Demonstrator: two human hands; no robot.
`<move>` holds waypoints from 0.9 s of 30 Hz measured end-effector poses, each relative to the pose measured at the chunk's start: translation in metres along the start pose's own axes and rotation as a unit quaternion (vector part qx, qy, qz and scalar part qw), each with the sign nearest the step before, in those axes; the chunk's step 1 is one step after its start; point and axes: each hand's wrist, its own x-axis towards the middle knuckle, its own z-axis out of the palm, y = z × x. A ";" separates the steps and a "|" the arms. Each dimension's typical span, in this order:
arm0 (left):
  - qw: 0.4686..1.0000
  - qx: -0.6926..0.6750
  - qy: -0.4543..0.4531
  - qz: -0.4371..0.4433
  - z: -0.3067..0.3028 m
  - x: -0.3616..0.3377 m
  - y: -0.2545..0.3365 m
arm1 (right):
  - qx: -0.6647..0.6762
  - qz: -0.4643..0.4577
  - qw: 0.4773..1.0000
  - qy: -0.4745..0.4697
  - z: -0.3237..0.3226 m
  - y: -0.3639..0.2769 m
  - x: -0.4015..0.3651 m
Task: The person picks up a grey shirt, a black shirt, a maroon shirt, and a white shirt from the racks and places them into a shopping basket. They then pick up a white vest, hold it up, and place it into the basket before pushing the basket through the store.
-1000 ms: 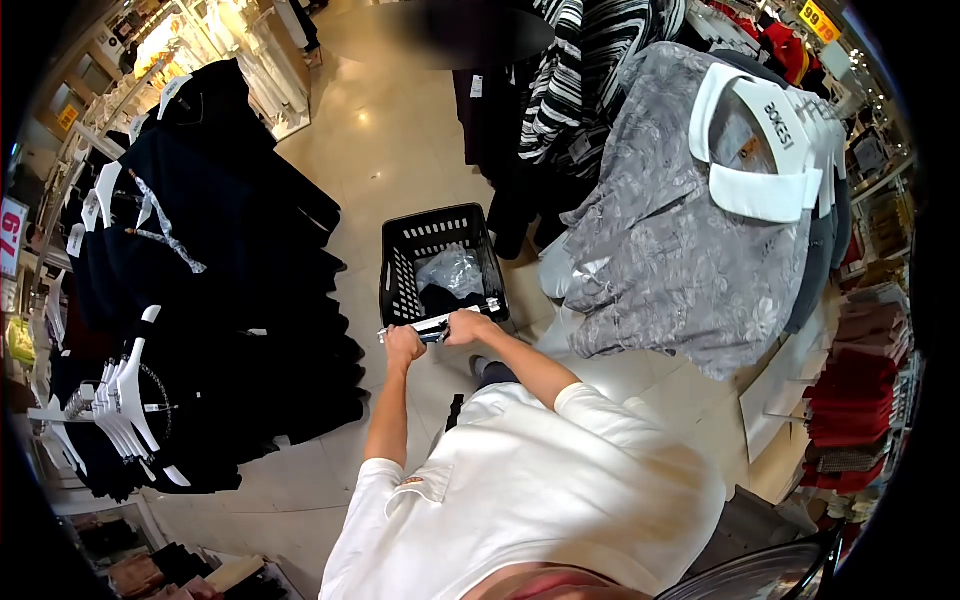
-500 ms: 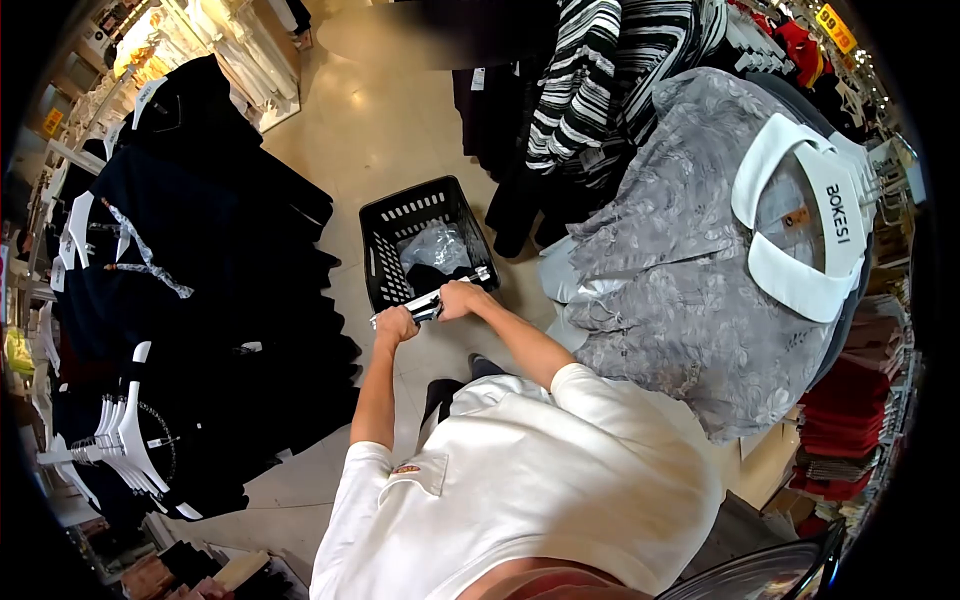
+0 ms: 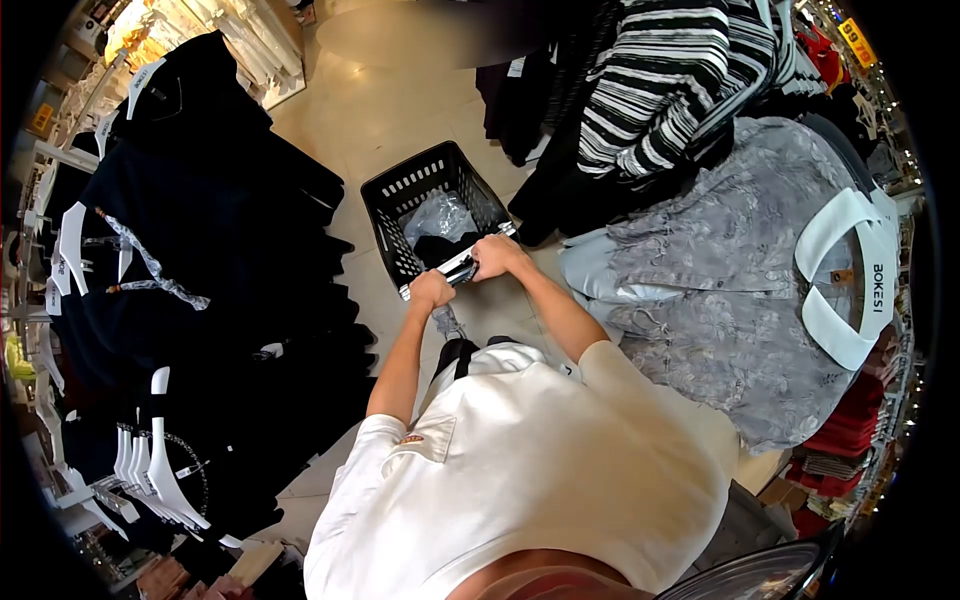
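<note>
Clothing-shop aisle, glossy tan floor [image 3: 400, 120], dark tops [image 3: 200, 230] racked at 9 o'clock, grey floral shirt [image 3: 720, 290] at 3. At 12: black basket [image 3: 385, 200], bagged garment [image 3: 438, 215] inside. Left hand [image 3: 432, 288] and right hand [image 3: 497, 256] side by side on its metal handle [image 3: 458, 270], fingers [image 3: 440, 281] clamped round it for even control.

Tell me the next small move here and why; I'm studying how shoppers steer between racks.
Probably a gentle push of the basket straight ahead. The left hand and right hand are both closed on its handle, black clothes crowd the left side, a grey shirt hangs close on the right, and bare floor lies open beyond the basket.
</note>
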 end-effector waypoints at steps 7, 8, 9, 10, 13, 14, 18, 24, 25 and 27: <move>0.999 -0.021 0.027 0.016 -0.016 0.018 -0.017 | -0.022 0.057 0.997 -0.051 -0.004 -0.005 0.035; 0.999 -0.025 0.044 0.011 -0.019 0.019 -0.019 | -0.022 0.050 0.998 -0.036 -0.003 -0.007 0.039; 0.999 -0.026 0.044 0.015 -0.025 0.019 -0.023 | -0.023 0.053 0.998 -0.035 -0.003 -0.011 0.044; 0.998 -0.028 0.044 0.016 -0.029 0.020 -0.026 | -0.023 0.057 0.997 -0.041 -0.003 -0.013 0.048; 0.998 -0.028 0.053 0.031 -0.036 0.027 -0.037 | -0.021 0.079 0.996 -0.047 -0.005 -0.021 0.057; 0.997 -0.026 0.057 0.039 -0.038 0.030 -0.042 | -0.014 0.076 0.997 -0.026 -0.005 -0.025 0.059; 0.995 -0.011 0.074 0.067 -0.044 0.040 -0.062 | 0.011 0.084 0.996 0.027 0.002 -0.036 0.070; 0.992 0.046 0.063 0.102 -0.067 0.050 -0.081 | 0.002 0.111 0.993 0.051 0.012 -0.053 0.083; 0.991 0.056 0.062 0.108 -0.070 0.051 -0.083 | -0.001 0.115 0.992 0.049 0.011 -0.057 0.085; 0.988 0.069 0.059 0.127 -0.070 0.059 -0.092 | 0.011 0.112 0.992 0.064 0.010 -0.062 0.086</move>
